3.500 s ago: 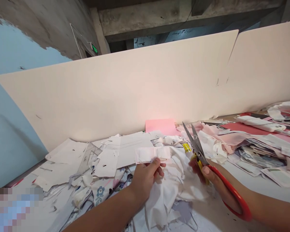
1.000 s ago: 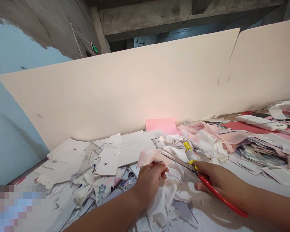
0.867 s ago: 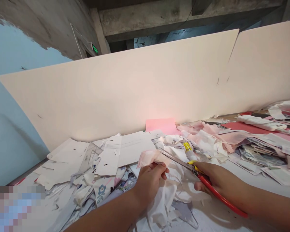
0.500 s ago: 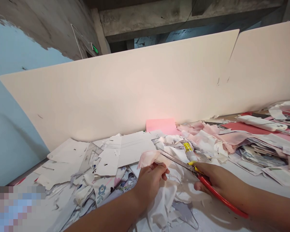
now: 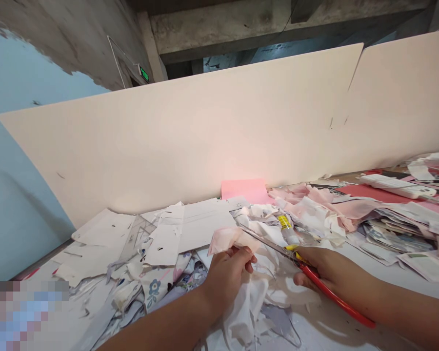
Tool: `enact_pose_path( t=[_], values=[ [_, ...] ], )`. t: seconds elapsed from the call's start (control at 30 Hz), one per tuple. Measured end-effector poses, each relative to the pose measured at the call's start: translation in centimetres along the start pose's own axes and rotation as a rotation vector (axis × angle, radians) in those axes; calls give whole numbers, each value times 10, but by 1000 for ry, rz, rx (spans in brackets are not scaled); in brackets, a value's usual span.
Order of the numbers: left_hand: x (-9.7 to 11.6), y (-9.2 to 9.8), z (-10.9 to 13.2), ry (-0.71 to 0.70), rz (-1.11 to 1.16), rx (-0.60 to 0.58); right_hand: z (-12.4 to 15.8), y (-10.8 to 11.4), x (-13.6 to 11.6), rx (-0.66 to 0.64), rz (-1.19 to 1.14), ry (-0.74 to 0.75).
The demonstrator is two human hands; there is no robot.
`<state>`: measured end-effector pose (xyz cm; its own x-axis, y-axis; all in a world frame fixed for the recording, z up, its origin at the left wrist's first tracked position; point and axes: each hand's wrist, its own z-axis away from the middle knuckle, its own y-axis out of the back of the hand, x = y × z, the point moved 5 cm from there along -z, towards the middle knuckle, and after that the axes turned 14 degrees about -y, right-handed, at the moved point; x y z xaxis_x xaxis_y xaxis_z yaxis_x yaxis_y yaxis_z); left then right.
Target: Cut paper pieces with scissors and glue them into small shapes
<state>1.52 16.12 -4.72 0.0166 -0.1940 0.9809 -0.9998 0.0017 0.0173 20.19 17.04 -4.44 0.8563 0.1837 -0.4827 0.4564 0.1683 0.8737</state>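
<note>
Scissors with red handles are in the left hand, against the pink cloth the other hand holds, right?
No, the head view shows the scissors in the right hand; the left hand holds the pink cloth they touch.

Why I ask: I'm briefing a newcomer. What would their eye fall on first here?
The red-handled scissors in the right hand stand out at front right, their blades reaching toward a pale pink fabric scrap pinched in the left hand. Behind them, a bright pink sheet sits against a tall cream board, above a heap of white paper and fabric scraps.
</note>
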Motion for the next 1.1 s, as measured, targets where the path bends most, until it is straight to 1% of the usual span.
enact_pose_path(
  t=[0.27,0.4,0.63,0.77,0.87,0.97,1.1],
  values=[
    [-1,0,0,1,-12,3,3,4,-3,-12,38,15],
    [1,0,1,11,-19,12,3,6,-5,-21,38,-3],
    [-3,0,-1,-12,2,-20,5,8,-7,-73,-58,12],
    [-4,-1,-2,-12,32,-31,2,8,-4,-34,-113,15],
    [-1,-2,-1,-25,73,-26,1,5,-1,-37,-142,15],
    [1,-5,0,-17,121,-22,4,2,-1,3,-131,81],
    [5,-7,1,-24,75,-31,9,1,-2,62,-73,156]
  ],
)
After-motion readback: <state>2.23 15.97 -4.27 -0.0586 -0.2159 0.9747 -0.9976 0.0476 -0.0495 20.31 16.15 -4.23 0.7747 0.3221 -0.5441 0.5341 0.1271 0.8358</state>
